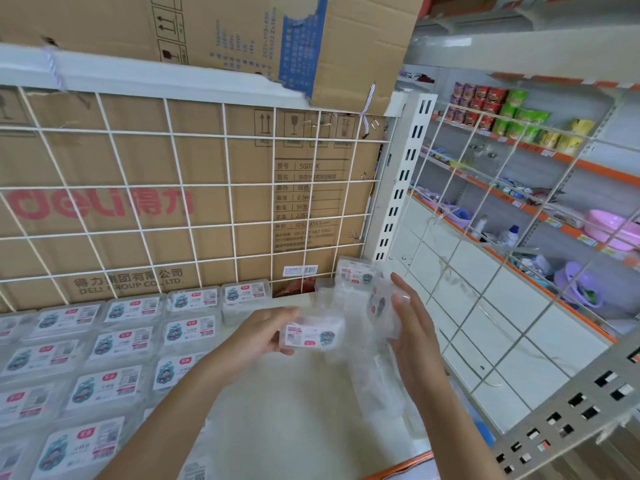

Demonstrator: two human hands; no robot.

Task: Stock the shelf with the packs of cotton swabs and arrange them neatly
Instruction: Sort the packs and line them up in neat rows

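Pack (311,336) pinched in left hand (265,336), just above shelf (294,403). Right hand (412,327) grips clear bundle (382,303). Mid-stocking, I'd say. Next: set it beside rows (114,341), label up, edges aligned.

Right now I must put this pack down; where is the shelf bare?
Bare shelf lies nearest you, between the rows of packs on the left and the crumpled clear wrap on the right. A narrower gap sits beyond the left hand holding a pack. Loose packs crowd the back right corner.
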